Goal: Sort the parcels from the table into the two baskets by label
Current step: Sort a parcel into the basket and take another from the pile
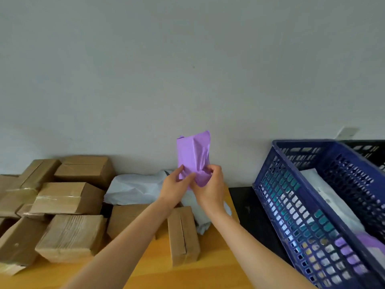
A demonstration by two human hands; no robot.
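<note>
A purple plastic mailer parcel [193,153] stands upright in the air above the wooden table [210,265], in front of the wall. My left hand [175,187] pinches its lower left edge and my right hand [210,189] grips its crumpled lower right corner. No label shows on the side facing me. A blue slatted basket [291,209] stands at the right with white and purple parcels inside. Behind it the corner of a black basket [368,149] shows.
Several brown cardboard boxes [68,199] are piled on the left half of the table. One narrow box [183,234] lies just under my hands. White and grey mailer bags [135,188] lie against the wall behind them. A black surface [250,213] sits between table and blue basket.
</note>
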